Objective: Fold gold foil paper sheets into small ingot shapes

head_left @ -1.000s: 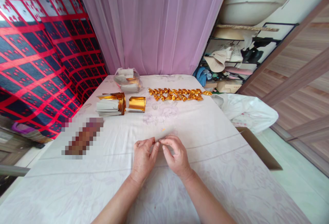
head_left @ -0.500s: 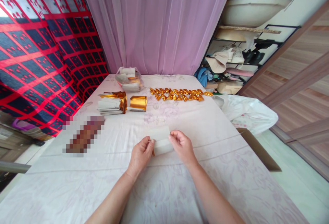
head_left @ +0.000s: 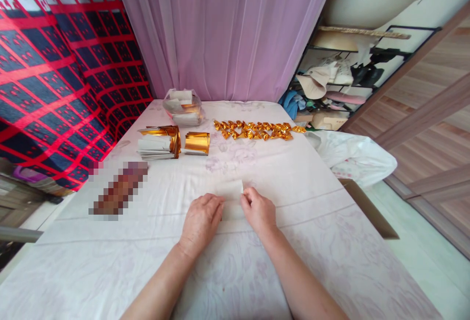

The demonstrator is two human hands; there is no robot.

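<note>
The thin, pale grey-white rectangular paper sheet (head_left: 232, 193) is located between the 2 hands, above the white cloth with pale purple floral print (head_left: 352, 251). Right hand (head_left: 260, 212): thumb and index finger are pinched together on the right edge of the sheet, near its upper corner; the remaining fingers are curled toward the palm. Left hand (head_left: 201, 217): fingers are bent and lie together over the left part of the sheet, with the back of the hand uppermost; whether the thumb grips from below cannot be determined. The exposed middle of the sheet spans the gap between both sets of fingertips. Beyond the hands, 2 rows of folded, shiny gold foil pieces (head_left: 251, 131) lie well apart from the sheet.
</note>
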